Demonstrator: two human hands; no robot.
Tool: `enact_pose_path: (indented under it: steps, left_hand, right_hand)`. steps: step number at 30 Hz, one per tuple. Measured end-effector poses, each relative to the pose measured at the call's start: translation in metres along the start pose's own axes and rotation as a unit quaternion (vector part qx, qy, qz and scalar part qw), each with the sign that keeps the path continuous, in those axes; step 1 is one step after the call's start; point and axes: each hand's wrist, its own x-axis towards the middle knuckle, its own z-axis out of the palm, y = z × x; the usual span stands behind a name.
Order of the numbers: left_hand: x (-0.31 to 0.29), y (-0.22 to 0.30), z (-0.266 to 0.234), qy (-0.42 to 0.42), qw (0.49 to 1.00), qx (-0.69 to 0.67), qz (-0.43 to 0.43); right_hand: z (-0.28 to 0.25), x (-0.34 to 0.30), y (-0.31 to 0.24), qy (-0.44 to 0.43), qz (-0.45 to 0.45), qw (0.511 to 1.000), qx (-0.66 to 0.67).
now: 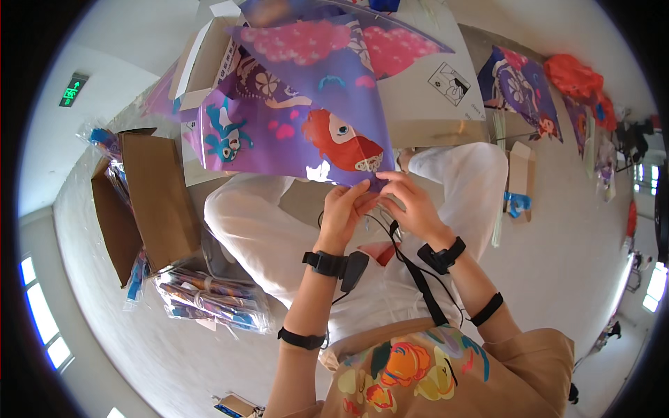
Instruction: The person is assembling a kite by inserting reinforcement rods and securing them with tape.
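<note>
Forward from each hand (pixel 342 213) spreads the sheet (pixel 282 155) (touching).

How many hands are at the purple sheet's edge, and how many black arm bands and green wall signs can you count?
Hands at the edge of the purple sheet: 2, the left hand and the right hand
Black arm bands: 4, two on each arm
Green wall sign: 1
Total: 7
</note>
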Motion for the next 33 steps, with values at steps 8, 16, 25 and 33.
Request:
enact_pose_path:
  steps: [8,16,25,33]
  left_hand:
    - [-0.002,-0.002,0.004,0.019,0.999,0.034,0.035]
    - [-0.001,-0.001,0.006,0.03,0.998,0.039,0.039]
    - [-0.003,-0.002,0.006,0.048,0.997,0.058,0.035]
    - [0.013,-0.013,0.007,0.053,0.987,0.137,0.066]
  right_hand:
    - [-0.003,0.003,-0.001,0.016,0.022,1.0,0.005]
    - [0.0,0.009,-0.005,0.026,0.069,0.997,0.027]
    - [0.008,0.012,-0.008,0.054,0.174,0.979,0.09]
    - [0.007,0.031,0.012,0.105,0.232,0.964,0.076]
